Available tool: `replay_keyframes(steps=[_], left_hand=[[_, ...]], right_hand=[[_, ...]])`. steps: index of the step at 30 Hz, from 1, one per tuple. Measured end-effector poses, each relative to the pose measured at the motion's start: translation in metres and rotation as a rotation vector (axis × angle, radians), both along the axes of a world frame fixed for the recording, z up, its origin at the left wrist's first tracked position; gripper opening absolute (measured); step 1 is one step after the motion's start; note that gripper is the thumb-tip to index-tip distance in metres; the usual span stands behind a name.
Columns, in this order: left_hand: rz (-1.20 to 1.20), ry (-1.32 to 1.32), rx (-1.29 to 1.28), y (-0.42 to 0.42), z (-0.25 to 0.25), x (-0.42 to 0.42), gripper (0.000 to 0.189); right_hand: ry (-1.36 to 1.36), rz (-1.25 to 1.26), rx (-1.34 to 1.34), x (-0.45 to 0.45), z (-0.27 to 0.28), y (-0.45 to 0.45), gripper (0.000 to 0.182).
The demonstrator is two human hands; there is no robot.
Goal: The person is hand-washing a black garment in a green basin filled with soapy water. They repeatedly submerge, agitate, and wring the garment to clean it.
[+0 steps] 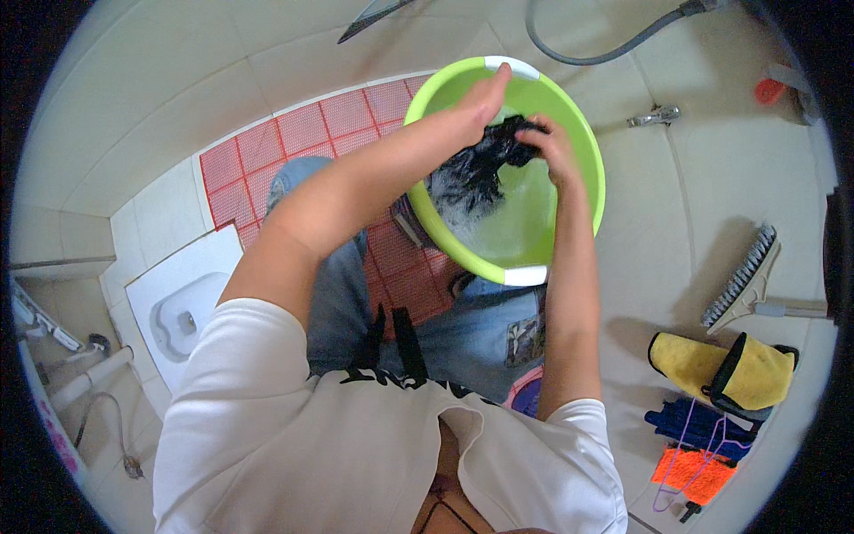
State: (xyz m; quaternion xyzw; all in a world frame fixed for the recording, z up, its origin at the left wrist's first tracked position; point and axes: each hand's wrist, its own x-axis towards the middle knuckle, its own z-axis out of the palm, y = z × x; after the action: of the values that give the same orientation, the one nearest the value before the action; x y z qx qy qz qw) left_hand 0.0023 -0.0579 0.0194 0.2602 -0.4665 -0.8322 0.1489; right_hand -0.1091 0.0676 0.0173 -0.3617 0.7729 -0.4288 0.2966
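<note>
A dark, wet cloth (477, 167) lies bunched in soapy water inside a round lime-green plastic basin (594, 180) with white handle grips. Over the basin's far left part is my left hand (486, 103), seen edge-on with a digit pointing up toward the far handle. Its palm side is against or close to the cloth, and whether it grips any is hidden. My right hand (550, 143) has its fingers curled on the upper right end of the cloth. Part of the cloth sits lower in the foamy water at the basin's left side.
Red mesh matting (267, 153) covers floor at left, beside a white squat toilet (187, 317). A tap (654, 115) and a grey hose (587, 61) are at upper right. A scrub brush (740, 280), yellow cloth item (754, 374), orange cloth (694, 470) and purple hanger (674, 460) are at right.
</note>
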Motion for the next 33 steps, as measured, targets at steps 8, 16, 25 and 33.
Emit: replay_keyframes(steps=[8,16,25,33], left_hand=[[-0.159,0.088,0.037,0.004,0.007,-0.005,0.062],[-0.443,-0.059,0.233,0.012,0.009,0.004,0.071],[-0.136,0.097,0.444,0.005,0.000,0.002,0.063],[-0.051,0.222,0.607,0.014,0.006,0.005,0.046]], right_hand=[[-0.508,-0.032,-0.874,0.031,0.072,0.007,0.022],[-0.544,-0.409,-0.945,-0.010,0.045,0.012,0.020],[-0.134,-0.092,-0.595,0.050,0.030,-0.011,0.031],[0.356,-0.020,-0.591,0.063,0.010,-0.027,0.033]])
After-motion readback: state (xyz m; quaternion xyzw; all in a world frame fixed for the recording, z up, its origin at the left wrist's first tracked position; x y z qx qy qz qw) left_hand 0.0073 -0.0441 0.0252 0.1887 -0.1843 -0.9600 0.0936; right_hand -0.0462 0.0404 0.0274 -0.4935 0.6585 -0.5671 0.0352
